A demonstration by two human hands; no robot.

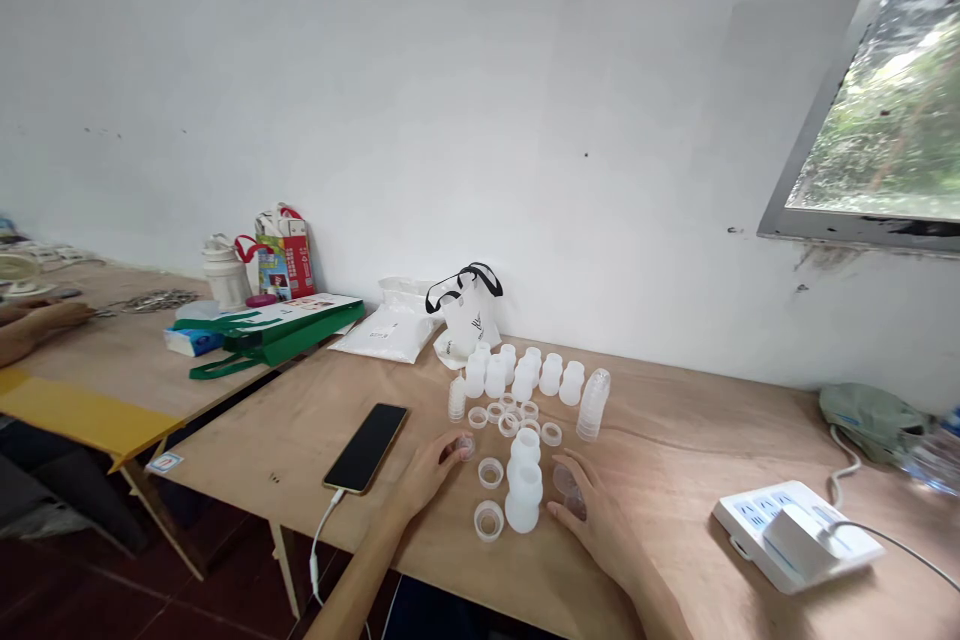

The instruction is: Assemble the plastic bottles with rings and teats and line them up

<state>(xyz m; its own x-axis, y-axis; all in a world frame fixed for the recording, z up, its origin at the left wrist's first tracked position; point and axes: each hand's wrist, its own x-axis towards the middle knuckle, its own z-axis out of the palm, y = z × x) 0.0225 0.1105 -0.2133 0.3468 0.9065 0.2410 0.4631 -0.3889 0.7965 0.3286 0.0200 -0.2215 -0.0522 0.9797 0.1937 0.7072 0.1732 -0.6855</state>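
Two milky, waisted plastic bottles (523, 500) stand one behind the other between the fingers of the two hands, their surface smooth and matt, their necks round. The left hand (429, 470) has its thumb and index fingertip closed on a small clear cap (466, 447), thin and glossy. The right hand (601, 517) has its thumb and index finger apart, with clear round pieces (565, 480) between them; whether they are gripped or only touched I cannot tell. Just beside the left fingers, towards the bottles, two translucent rings (489, 521) with ridged walls lie flat on the smooth brown wooden table (660, 450). Beyond both sets of fingertips, more pale rings (551, 434) lie in a loose cluster, and behind them runs a row of frosted bottles (571, 383) of the same rounded shape. A ribbed, leaning stack of clear cups (594, 405) stands beyond the right fingers, a shorter clear stack (457, 398) beyond the left. To the left of the left fingers lies a flat, glossy black phone (367, 448); well to the right of the right fingers sits a white hard-plastic device (796, 535) with a grey cable
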